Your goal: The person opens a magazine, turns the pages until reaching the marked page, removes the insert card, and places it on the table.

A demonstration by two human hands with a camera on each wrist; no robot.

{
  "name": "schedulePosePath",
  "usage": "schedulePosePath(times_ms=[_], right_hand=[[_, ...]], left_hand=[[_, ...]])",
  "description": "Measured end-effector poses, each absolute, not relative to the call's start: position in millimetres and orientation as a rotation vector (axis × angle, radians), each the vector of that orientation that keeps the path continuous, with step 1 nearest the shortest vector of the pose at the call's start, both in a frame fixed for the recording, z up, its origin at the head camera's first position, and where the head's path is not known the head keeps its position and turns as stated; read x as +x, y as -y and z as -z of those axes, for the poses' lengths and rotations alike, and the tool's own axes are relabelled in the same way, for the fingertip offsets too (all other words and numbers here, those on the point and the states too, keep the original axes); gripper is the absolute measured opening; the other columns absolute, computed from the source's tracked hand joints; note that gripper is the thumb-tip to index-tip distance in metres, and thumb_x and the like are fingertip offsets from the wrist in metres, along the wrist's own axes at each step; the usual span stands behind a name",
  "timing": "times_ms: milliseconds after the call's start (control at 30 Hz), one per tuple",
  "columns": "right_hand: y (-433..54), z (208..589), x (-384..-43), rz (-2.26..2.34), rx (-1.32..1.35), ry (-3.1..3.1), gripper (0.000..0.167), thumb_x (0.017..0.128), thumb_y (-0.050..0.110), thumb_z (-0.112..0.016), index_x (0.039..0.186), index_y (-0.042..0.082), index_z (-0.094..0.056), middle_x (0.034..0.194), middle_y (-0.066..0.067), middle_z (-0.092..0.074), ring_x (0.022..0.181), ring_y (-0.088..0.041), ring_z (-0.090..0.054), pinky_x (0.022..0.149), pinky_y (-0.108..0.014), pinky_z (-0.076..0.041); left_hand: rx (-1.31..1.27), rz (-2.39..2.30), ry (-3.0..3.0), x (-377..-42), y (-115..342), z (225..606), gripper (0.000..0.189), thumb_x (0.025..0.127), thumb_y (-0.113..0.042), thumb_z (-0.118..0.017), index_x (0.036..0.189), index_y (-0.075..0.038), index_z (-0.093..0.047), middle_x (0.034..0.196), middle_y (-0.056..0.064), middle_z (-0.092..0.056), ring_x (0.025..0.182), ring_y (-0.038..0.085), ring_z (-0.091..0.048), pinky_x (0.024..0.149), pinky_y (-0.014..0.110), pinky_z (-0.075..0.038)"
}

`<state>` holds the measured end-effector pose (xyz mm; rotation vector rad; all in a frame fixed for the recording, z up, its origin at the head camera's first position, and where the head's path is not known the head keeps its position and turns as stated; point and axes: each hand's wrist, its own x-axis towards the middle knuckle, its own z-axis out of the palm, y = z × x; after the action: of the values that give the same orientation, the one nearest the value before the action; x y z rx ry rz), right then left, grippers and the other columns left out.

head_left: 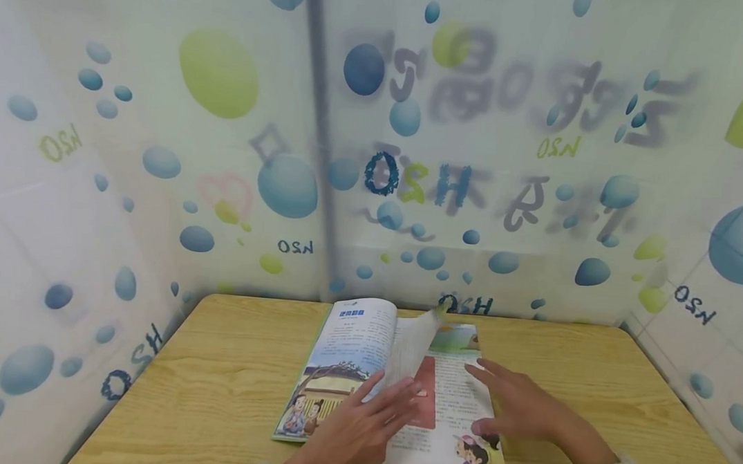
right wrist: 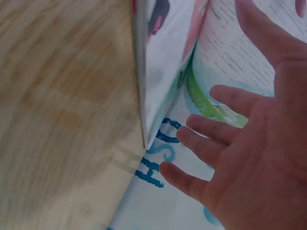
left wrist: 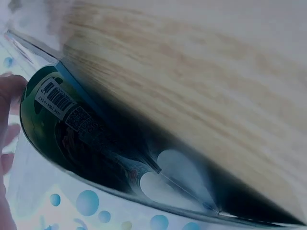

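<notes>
An illustrated magazine (head_left: pixel 334 369) lies spread on the wooden table, with a single page (head_left: pixel 413 344) standing up partway over between its two sides. My left hand (head_left: pixel 363 425) reaches across the lower middle, its fingers extended against the lower part of that raised page. In the left wrist view, the dark green back cover (left wrist: pixel 41 115) with a barcode shows, and part of the hand appears at the left edge. Above the right page's outer edge, my right hand (head_left: pixel 519 404) is spread with thumb and fingers apart. The right wrist view shows its palm (right wrist: pixel 268 148) holding nothing.
The wooden table (head_left: pixel 216 370) extends to both sides of the magazine. Behind it hangs a pale sheet (head_left: pixel 510 196) printed with blue and green drops and mirrored lettering. Similar sheets enclose the left and right sides.
</notes>
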<state>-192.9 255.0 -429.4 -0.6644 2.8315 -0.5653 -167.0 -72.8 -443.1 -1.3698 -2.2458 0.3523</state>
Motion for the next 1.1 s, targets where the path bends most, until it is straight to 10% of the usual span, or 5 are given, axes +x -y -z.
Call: schedulePosePath(times_ms=[500, 1100], right_hand=[[-255, 447, -191, 0.549, -0.632, -2.723, 0.091, 0.07, 0.058, -0.083, 0.142, 0.011, -0.054, 0.149, -0.026, -0.042, 0.13, -0.051, -0.042, 0.098, -0.073, -0.035], [-254, 447, -190, 0.553, -0.57, -2.73, 0.091, 0.069, 0.058, -0.084, 0.142, 0.013, -0.055, 0.15, -0.023, -0.042, 0.133, -0.05, -0.04, 0.099, -0.074, -0.031]], left_hand=[[-1.02, -0.402, 2.361, -163, 78, 451, 0.06, 0.081, -0.052, -0.057, 0.128, -0.016, -0.067, 0.127, 0.008, -0.065, 0.142, 0.033, -0.035, 0.113, 0.064, -0.021], [-0.934, -0.33, 2.434, -164, 79, 453, 0.054, 0.079, -0.049, -0.058, 0.123, -0.02, -0.068, 0.107, 0.013, -0.065, 0.114, 0.034, -0.059, 0.105, 0.067, -0.03]])
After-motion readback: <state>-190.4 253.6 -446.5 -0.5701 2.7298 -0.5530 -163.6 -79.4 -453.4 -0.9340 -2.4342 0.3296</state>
